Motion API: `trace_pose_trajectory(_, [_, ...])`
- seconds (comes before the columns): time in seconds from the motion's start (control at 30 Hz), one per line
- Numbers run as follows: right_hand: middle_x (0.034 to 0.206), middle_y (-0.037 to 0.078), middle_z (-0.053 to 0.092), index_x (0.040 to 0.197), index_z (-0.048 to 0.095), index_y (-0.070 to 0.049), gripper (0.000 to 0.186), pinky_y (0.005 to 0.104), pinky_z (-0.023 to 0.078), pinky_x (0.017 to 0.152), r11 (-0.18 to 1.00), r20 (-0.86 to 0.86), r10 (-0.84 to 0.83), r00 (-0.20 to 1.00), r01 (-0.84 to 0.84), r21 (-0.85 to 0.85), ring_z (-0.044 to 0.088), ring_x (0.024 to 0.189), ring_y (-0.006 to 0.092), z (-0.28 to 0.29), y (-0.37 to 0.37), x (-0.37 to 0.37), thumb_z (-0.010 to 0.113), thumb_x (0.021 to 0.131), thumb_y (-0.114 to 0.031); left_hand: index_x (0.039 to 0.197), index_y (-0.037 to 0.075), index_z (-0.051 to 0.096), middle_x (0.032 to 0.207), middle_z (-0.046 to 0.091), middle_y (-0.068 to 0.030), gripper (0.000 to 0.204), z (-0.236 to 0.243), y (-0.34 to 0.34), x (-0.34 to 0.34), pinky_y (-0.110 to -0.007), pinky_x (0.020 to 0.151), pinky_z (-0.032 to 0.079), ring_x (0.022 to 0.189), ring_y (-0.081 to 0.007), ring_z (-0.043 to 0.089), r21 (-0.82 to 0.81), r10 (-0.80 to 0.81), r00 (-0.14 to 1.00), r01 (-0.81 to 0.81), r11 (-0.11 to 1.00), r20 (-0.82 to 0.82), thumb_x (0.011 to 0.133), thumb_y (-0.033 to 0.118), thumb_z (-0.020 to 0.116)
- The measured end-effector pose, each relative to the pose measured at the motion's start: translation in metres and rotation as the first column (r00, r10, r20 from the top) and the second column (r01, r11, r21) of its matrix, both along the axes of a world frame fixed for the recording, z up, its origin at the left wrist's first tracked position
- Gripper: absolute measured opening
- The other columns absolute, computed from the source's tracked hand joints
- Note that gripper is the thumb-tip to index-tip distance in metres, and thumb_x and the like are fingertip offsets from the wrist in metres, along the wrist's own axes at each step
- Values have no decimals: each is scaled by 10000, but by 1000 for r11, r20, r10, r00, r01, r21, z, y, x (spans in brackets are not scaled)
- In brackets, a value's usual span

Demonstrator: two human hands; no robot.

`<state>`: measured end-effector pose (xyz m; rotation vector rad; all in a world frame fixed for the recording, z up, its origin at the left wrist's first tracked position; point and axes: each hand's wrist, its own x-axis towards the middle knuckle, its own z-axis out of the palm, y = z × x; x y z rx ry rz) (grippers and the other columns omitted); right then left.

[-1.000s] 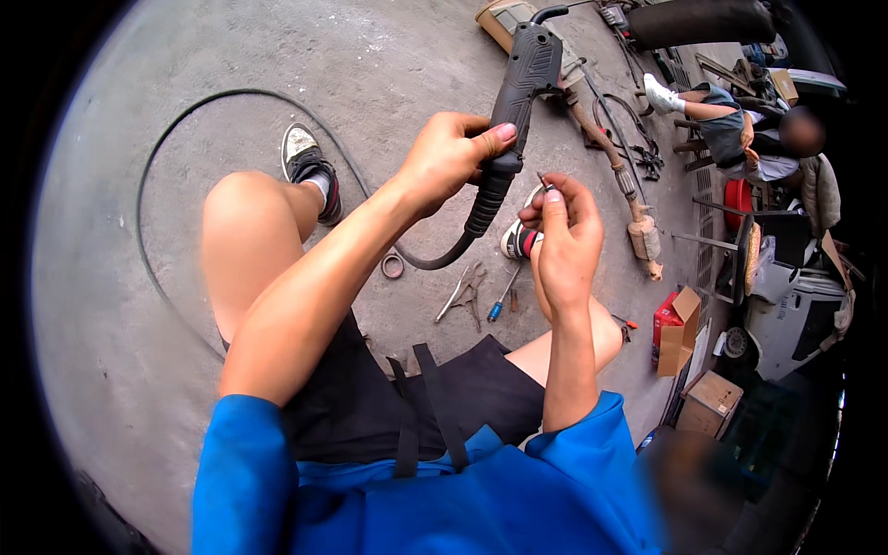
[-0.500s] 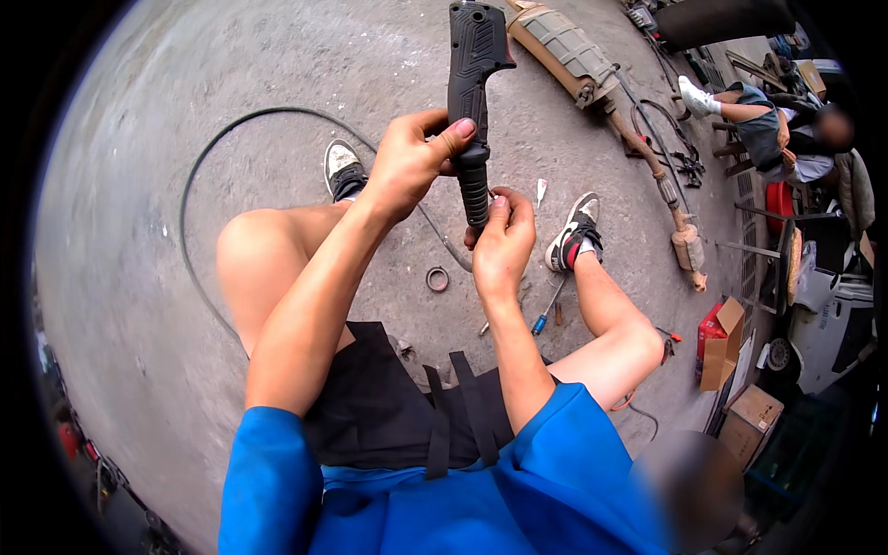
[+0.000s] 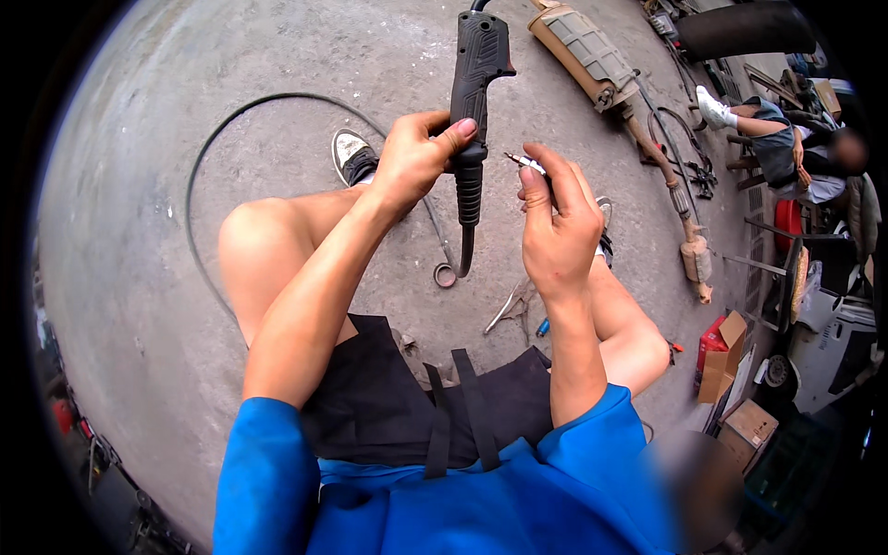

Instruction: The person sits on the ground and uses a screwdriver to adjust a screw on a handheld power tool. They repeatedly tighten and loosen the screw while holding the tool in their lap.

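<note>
My left hand [image 3: 416, 159] is closed around the middle of a black welding-torch handle [image 3: 483, 69], held upright, its ribbed sleeve pointing down. A dark cable [image 3: 466, 250] leaves the sleeve and loops over the floor at left. To the right of the handle, my right hand [image 3: 561, 227] pinches a small screwdriver-like tool [image 3: 526, 164] with a white body and a thin dark tip. That tip points toward the handle without touching it. The fingers cover part of the tool.
On the concrete floor between my legs lie a round ring [image 3: 445, 275], pliers [image 3: 502, 312] and a blue-handled screwdriver [image 3: 543, 326]. An exhaust pipe with a muffler [image 3: 583, 55] lies ahead right. Cardboard boxes [image 3: 747, 418] stand at right; a seated person [image 3: 782, 139] is beyond.
My right hand has left the sleeve's lower end and risen to the right, now pinching the small white tool. A white item between my feet no longer shows. My left hand keeps its hold.
</note>
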<state>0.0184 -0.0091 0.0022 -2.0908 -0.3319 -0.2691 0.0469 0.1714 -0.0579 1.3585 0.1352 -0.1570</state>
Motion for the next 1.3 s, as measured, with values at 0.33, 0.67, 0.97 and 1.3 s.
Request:
trace_pose_trajectory(0.33, [928,172,678,1026,644,9,151,352,521,706,993,79,54,995,-46,-108,680,804,300,5,0,13,672,888,-44,1103,-83,649,915,689,-76,406,4,-8,0,-273,720,554,808,-119,658,12,12,999,-12,1000,48,955,295,655])
trace_pose_trajectory(0.67, [923,169,678,1025,648,11,151,348,521,700,994,57,18,998,-12,-112,679,797,295,8,0,13,670,882,-33,1109,-75,659,899,690,-71,412,14,-10,-1,-263,706,540,802,-108,652,81,-6,999,3,997,46,944,302,671])
trace_pose_trajectory(0.97, [934,171,664,1029,638,9,156,369,523,698,974,130,142,981,-115,-195,670,800,319,16,0,13,659,875,-7,1106,-69,663,895,689,-67,387,8,-11,-1,-264,695,526,791,-105,643,80,8,998,-14,997,64,946,283,670])
trace_pose_trajectory(1.3, [927,181,652,1032,629,6,182,402,515,711,924,190,248,950,-172,-342,647,836,358,23,-2,15,659,853,13,1055,-70,676,838,670,-43,360,8,-16,-1,-251,659,474,749,-79,580,112,14,995,-25,993,99,944,273,671])
